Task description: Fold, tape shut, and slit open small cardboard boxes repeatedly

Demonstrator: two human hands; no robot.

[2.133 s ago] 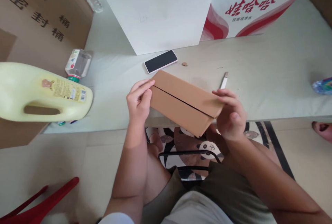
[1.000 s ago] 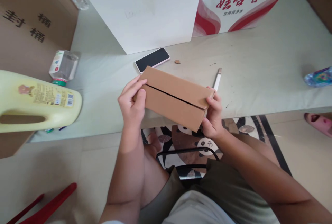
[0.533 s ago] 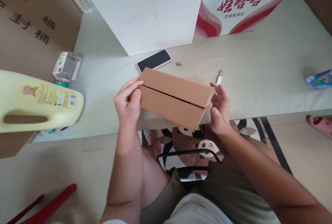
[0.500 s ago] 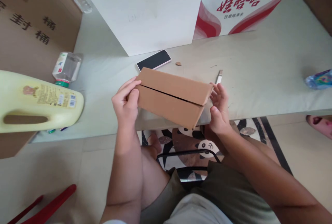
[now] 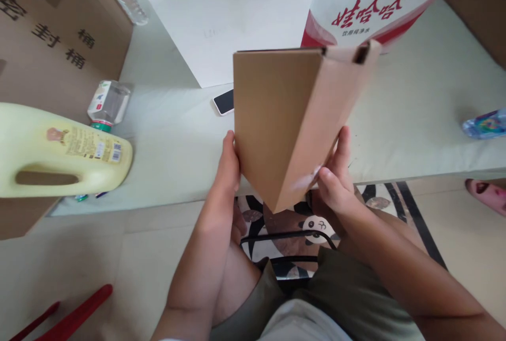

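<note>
The brown cardboard carton, seemingly folded into shape though dark gaps show unclosed at its far end, is tilted over the front edge of the desk, gripped between the left hand and right hand, with a partly hidden smartphone beyond.

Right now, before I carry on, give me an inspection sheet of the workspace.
Surface: pale green tabletop.
Job's things: cardboard box, tilted, between both hands.
Clutter: smartphone, partly hidden by the box; pale yellow jug; green-capped clear bottle; Wahaha water carton.
Hands: left hand against the box's left side; right hand gripping its right side.
Cables: nothing seen.
Surroundings: panda-print mat below; pink shoe at right.
</note>
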